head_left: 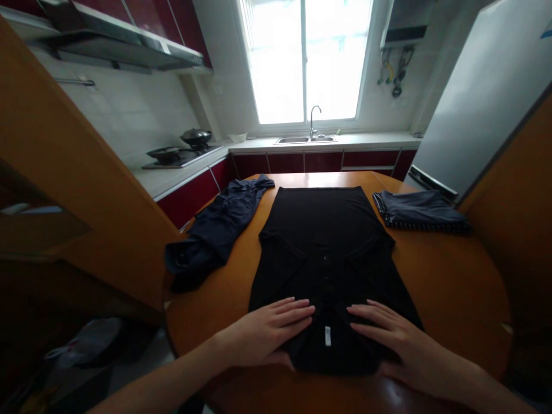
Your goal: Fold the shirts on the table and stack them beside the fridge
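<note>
A black buttoned shirt lies spread flat on the wooden table, its collar end nearest me and its hem at the far side. A small white label shows inside the neck. My left hand rests on the left side of the collar, fingers stretched out and flat. On the right side of the collar lies my right hand, also with extended fingers. Both palms face down on the cloth, and neither hand grips it. The thumbs sit near the shirt's near edge.
Dark blue clothing lies loosely at the table's left. A folded grey-blue garment stack sits at the right. Beyond are a counter with a sink, a stove with pans and a fridge. A plastic bag lies lower left.
</note>
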`<state>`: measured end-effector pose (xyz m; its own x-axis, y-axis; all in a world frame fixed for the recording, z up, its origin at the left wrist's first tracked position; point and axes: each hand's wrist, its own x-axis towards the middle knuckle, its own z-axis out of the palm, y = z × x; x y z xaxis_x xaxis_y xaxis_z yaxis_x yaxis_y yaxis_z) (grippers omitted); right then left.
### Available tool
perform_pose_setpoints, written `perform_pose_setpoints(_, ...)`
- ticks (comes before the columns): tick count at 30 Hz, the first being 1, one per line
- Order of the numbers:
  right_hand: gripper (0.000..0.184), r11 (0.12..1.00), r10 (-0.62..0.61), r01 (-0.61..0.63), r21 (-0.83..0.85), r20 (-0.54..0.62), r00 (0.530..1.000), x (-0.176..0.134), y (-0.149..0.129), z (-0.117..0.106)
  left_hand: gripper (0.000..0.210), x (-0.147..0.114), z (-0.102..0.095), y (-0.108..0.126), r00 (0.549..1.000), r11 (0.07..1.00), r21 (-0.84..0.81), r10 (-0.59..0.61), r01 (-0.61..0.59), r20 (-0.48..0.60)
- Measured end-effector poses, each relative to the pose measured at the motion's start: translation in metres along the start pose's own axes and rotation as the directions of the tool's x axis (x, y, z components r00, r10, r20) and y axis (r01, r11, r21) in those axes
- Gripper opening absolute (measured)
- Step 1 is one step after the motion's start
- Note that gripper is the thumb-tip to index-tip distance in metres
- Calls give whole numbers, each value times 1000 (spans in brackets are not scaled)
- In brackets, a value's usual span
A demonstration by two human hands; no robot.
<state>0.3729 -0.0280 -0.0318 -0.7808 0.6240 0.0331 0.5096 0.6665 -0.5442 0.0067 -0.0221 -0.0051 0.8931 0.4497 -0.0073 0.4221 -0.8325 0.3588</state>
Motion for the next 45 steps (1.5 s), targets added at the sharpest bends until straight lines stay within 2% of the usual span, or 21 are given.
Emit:
perform_pose_setpoints(3, 38, 998, 35, -33, 55, -32, 999, 4, -5, -4, 64, 1, 1, 3, 997, 1000, 12, -7, 8, -76)
perform_pose_setpoints(5, 30, 992, 60, -56, 114, -31, 998, 7, -10, -8, 55, 3, -1, 3, 993, 999, -40, -22, 18, -117)
perform_pose_setpoints(9, 23, 969, 128, -117, 217, -34, 991, 13, -13, -18, 37, 6, -9, 0, 987, 967, -251, -90, 53, -137)
perform_pose_setpoints(12, 22, 935, 263, -243, 258, -45, 964, 17, -10, -21, 26, 9, -15, -3, 972, 900, -411, -207, 144, -114)
perform_pose_setpoints(15, 26, 884, 388, -352, 308, -62, 920, 23, -6, -22, 22, 14, -16, -5, 918, 802, -512, -391, 307, -61)
perform_pose_setpoints(19, 30, 845, 428, -344, 410, -130, 895, 35, 0, -20, 28, 21, -12, -12, 828, 665, -602, -560, 441, -12)
perform_pose_setpoints(23, 28, 813, 471, -358, 460, -159, 868, 47, 9, -14, 35, 29, -8, -22, 786, 636, -593, -618, 494, -8)
perform_pose_setpoints(28, 25, 838, 494, -389, 383, -232, 838, 55, 16, -7, 31, 39, -7, -25, 751, 644, -563, -657, 518, -60)
perform_pose_setpoints(31, 24, 853, 504, -418, 312, -286, 815, 55, 15, -5, 34, 42, -5, -26, 760, 686, -500, -645, 529, -81)
perform_pose_setpoints(34, 26, 854, 520, -476, 210, -335, 786, 53, 13, -1, 38, 41, 1, -30, 766, 764, -344, -621, 546, -162)
perform_pose_setpoints(37, 30, 870, 481, -482, 100, -381, 790, 50, 13, 4, 41, 39, 6, -31, 775, 808, -186, -589, 559, -231)
perform_pose_setpoints(40, 28, 898, 373, -437, -41, -454, 809, 48, 15, 9, 39, 37, 5, -26, 790, 826, -2, -539, 563, -291)
perform_pose_setpoints(42, 27, 902, 271, -399, -162, -507, 818, 47, 15, 9, 38, 38, 1, -20, 816, 835, 147, -456, 530, -355)
perform_pose_setpoints(43, 27, 900, 212, -376, -221, -532, 820, 47, 13, 9, 40, 38, -1, -16, 842, 848, 213, -389, 486, -373)
perform_pose_setpoints(45, 29, 895, 89, -316, -315, -567, 819, 48, 8, 7, 47, 41, -4, -9, 909, 890, 300, -234, 343, -344)
